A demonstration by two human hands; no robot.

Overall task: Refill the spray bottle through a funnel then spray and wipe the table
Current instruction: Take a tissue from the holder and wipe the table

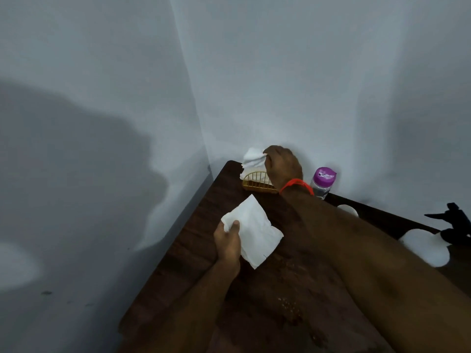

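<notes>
Purple-capped bottle (323, 183) beside right hand (283, 166) — forearm hides table (193, 240).

just the one cam strapped on my head, wide-angle, looking forward and down, close over my table (193, 240), facing the wall corner (204, 138)

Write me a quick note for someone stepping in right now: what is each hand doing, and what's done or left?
Left hand: holds a folded tissue above the table.
Right hand: pinches another tissue at the yellow holder by the wall.
Purple-capped bottle stands right of the holder; black sprayer at the right edge.
Done: droplets on the table suggest spraying.
Left: wipe the table.
</notes>
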